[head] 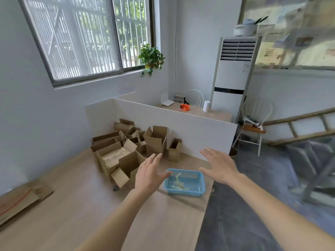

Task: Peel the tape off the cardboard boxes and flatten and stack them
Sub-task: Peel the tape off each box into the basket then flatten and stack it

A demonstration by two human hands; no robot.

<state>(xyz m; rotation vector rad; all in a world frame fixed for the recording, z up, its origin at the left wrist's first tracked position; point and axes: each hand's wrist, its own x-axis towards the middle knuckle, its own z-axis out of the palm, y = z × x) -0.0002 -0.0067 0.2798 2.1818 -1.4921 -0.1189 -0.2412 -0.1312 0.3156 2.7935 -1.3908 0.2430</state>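
Reaching with left hand (148, 173) and right hand (220, 166) spread and empty, best grip one open brown cardboard box (156, 140) from the pile, clearing the blue plastic basket (184, 182).

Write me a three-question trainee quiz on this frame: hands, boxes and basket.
1. True or false: the left hand grips a cardboard box.
2. What lies in the blue basket?
A. scissors
B. pale peeled tape strips
C. nothing
3. Fill in: the pile of open boxes stands in the corner formed by the room wall and the white ____.

Key:
1. False. Both it and the right hand hover open, holding nothing.
2. B. The tape strips lie inside the basket.
3. Partition.
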